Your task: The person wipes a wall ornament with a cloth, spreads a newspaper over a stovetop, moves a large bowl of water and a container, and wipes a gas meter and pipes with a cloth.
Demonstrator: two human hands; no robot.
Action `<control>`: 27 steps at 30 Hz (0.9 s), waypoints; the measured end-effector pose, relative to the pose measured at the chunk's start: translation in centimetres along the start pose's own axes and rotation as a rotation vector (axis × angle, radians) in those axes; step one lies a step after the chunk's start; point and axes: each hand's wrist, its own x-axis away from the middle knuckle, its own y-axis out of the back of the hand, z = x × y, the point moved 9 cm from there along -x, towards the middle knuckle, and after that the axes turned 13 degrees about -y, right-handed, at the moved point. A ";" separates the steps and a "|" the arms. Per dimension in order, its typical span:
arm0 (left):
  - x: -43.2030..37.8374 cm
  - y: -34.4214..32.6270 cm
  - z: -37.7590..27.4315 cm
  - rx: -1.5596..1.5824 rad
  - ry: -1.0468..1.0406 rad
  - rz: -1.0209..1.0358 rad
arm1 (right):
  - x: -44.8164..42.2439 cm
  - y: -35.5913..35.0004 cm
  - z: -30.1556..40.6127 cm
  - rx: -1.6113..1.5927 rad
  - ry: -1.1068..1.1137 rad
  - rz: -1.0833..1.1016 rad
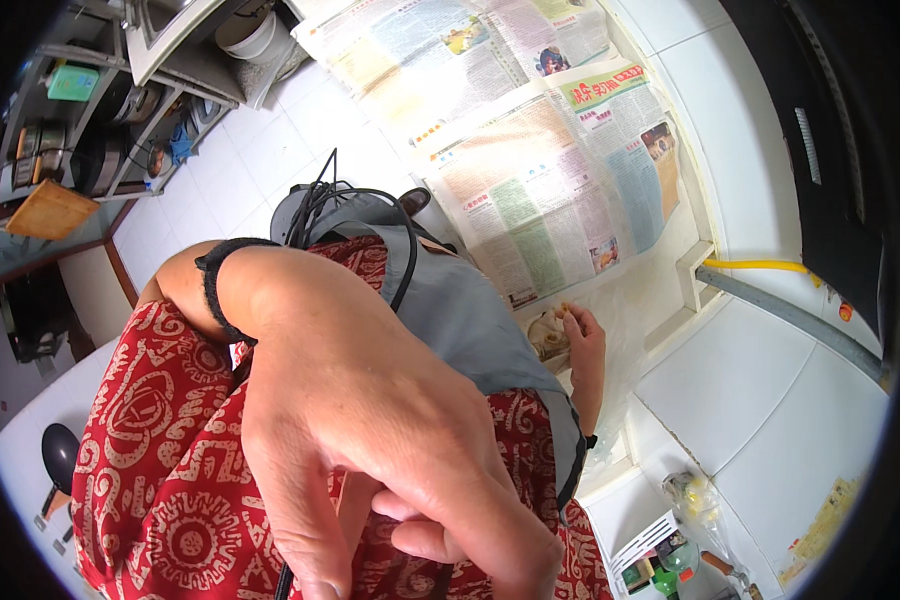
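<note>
Large in the foreground, my left hand (390, 420) is raised close to the camera, its back towards me and a black band round its wrist. Its thumb and index finger point down and run past the picture's lower edge, so whether they hold something is hidden; the other fingers are curled. Farther off at right, my right hand (586, 337) pinches a small yellowish-brown piece (563, 309) between thumb and fingers. Just left of it lies a pale, brownish mass (546, 336), perhaps food, partly hidden. Newspaper sheets (525, 195) are spread on the surface beyond.
A grey apron (450, 307) and red patterned clothing (150, 420) cover my body. Black cables (322, 199) loop by my waist. Shelves with pots and a wooden board (52, 210) stand left. A metal pipe (787, 307), a yellow hose (757, 264) and a white rack (643, 536) are at right.
</note>
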 end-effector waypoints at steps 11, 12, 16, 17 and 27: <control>1.7 -2.9 -0.4 -0.057 0.168 0.134 | -0.1 0.5 0.6 0.175 0.041 -0.044; 2.0 -3.0 -0.3 -0.074 0.229 0.140 | -0.2 0.5 0.5 0.184 0.045 -0.044; 2.6 -3.3 -0.3 -0.139 0.330 0.191 | 0.0 0.3 0.0 0.202 0.057 -0.030; 2.6 -3.3 -0.2 -0.168 0.322 0.216 | 0.0 0.3 -0.1 0.231 0.067 -0.034; 0.6 -1.5 -3.6 -0.497 0.169 0.259 | 2.0 1.0 -1.7 0.188 0.077 -0.058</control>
